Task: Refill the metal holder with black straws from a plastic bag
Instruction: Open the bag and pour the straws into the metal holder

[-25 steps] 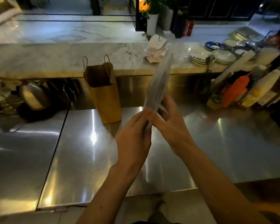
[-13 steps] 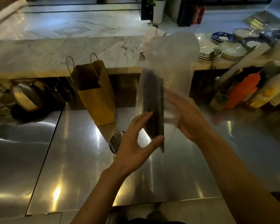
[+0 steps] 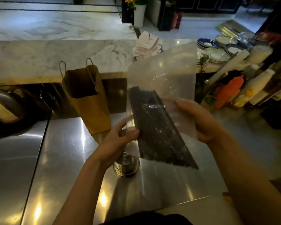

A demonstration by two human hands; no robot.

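Observation:
A clear plastic bag (image 3: 162, 73) is held up above the steel counter, its open upper part spread wide. A bundle of black straws (image 3: 157, 129) lies inside it, slanting down to the right. My left hand (image 3: 118, 138) pinches the bag's left edge beside the straws. My right hand (image 3: 199, 120) grips the bag's right side. Below the bag, the small perforated metal holder (image 3: 126, 164) stands upright on the counter, partly hidden by my left hand and the bag.
A brown paper bag (image 3: 88, 98) stands open behind the holder. A kettle (image 3: 5, 106) sits at the left. Squeeze bottles (image 3: 229, 91) and stacked plates (image 3: 216, 54) crowd the right. Receipts (image 3: 146, 46) lie on the marble ledge (image 3: 39, 59).
The bag went from a narrow, twisted shape to spread wide open. My hands moved apart, and the straws now slant down to the right. The metal holder has come into view.

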